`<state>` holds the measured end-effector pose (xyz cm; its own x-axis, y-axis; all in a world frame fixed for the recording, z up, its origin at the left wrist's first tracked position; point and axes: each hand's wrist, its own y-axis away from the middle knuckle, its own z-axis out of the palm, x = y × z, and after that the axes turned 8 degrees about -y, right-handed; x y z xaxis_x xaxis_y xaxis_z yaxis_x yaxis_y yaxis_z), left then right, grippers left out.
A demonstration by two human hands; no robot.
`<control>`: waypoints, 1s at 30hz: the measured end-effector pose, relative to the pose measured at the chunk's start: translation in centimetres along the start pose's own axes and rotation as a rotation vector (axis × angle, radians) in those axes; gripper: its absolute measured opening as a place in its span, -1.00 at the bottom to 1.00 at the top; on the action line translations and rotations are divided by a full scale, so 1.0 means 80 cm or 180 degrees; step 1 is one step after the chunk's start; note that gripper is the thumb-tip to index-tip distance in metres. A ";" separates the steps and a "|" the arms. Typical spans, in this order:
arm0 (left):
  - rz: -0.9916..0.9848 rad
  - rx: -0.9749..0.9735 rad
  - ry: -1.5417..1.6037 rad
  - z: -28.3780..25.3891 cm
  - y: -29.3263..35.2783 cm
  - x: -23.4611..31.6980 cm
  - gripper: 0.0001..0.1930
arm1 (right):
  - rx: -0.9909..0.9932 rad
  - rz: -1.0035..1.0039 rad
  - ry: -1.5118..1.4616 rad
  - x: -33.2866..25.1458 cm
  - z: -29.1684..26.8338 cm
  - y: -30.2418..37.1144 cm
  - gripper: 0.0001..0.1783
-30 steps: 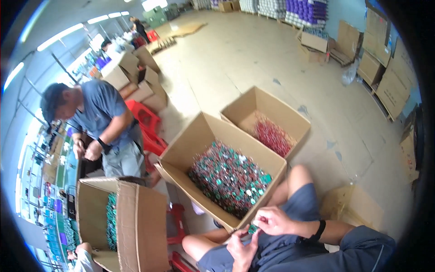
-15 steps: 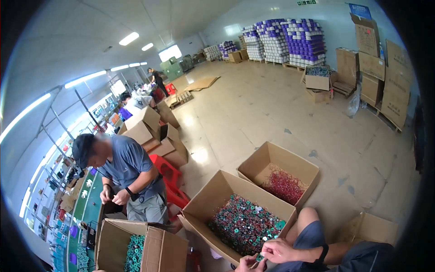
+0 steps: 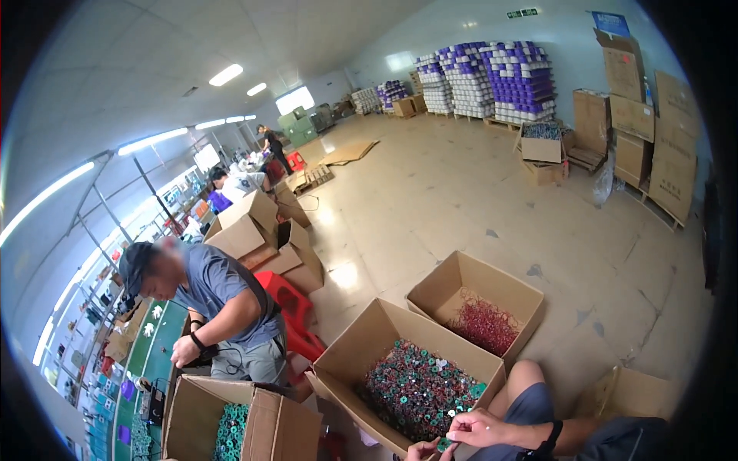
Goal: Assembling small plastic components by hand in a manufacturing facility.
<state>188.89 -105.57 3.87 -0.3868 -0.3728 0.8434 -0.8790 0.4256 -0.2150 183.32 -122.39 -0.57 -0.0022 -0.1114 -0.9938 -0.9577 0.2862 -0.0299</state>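
Note:
At the lower edge, my left hand is closed around a small round green part, only partly visible between the fingers. My right hand comes in from the right, a dark band on its wrist, with its thumb and fingers pinched together at the edge of that part. Anything thin in this pinch is too small to make out. Just beyond both hands stands a large open cardboard box, with a heap of small green round parts and dark red wires inside.
Behind it, another open box holds red wires. A third box with green rings is at the lower left. A co-worker stands at a green bench, near red stools. My bare knee touches the large box.
The whole view has shifted slightly, so the boxes sit a little lower. My hands stay together at the green part. The co-worker has turned and bent further toward the bench.

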 end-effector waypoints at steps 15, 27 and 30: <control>0.0057 0.0013 -0.0204 0.004 0.002 -0.028 -0.58 | 0.0024 0.0010 0.0225 -0.013 0.017 -0.001 -0.78; 0.0038 0.0089 -0.0254 0.005 -0.008 -0.035 -0.60 | 0.0040 -0.0177 0.0347 0.011 0.020 -0.014 -0.83; 0.0099 0.0093 -0.0277 0.008 -0.011 -0.039 -0.59 | -0.0035 0.0128 -0.0205 0.032 0.020 -0.015 -0.84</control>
<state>190.67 -105.29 1.15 -0.4356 -0.4305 0.7905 -0.8735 0.4144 -0.2556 184.94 -121.48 -3.28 -0.0227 -0.0385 -0.9990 -0.9603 0.2788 0.0110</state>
